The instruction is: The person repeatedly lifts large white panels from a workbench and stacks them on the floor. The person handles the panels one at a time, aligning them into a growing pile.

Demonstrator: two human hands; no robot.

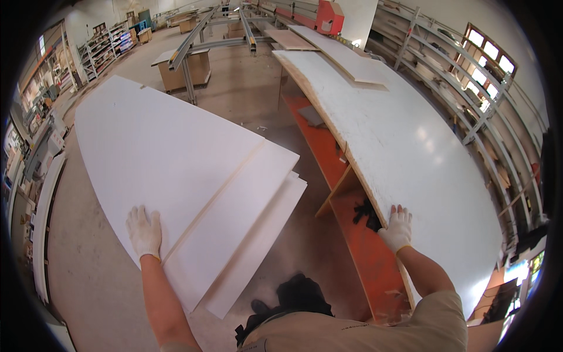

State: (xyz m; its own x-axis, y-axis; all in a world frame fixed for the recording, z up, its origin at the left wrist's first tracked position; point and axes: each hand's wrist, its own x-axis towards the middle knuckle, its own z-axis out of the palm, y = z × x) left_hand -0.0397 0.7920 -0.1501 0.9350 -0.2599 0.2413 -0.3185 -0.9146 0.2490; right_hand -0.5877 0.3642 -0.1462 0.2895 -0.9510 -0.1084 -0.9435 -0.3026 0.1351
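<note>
My left hand (pixel 144 232), in a white knit glove, lies flat near the left edge of a large white panel (pixel 158 146), its fingers apart. That panel tops a stack of white boards, with a lower board (pixel 258 243) jutting out on the near right side. Across the top one runs a narrow tan strip or seam (pixel 220 193). My right hand (pixel 399 227), gloved the same way, rests at the left edge of a pale workbench top (pixel 440 170). Its fingers stretch forward over the surface and it holds nothing. What supports the boards is hidden beneath them.
Under the bench are orange-red shelves (pixel 358 252) with a dark object (pixel 368 215) on them. Loose boards (pixel 346 56) lie at the bench's far end. Ahead stand metal rails (pixel 196 35) and a brown box-like stack (pixel 196 70). Racks (pixel 446 64) line the right wall.
</note>
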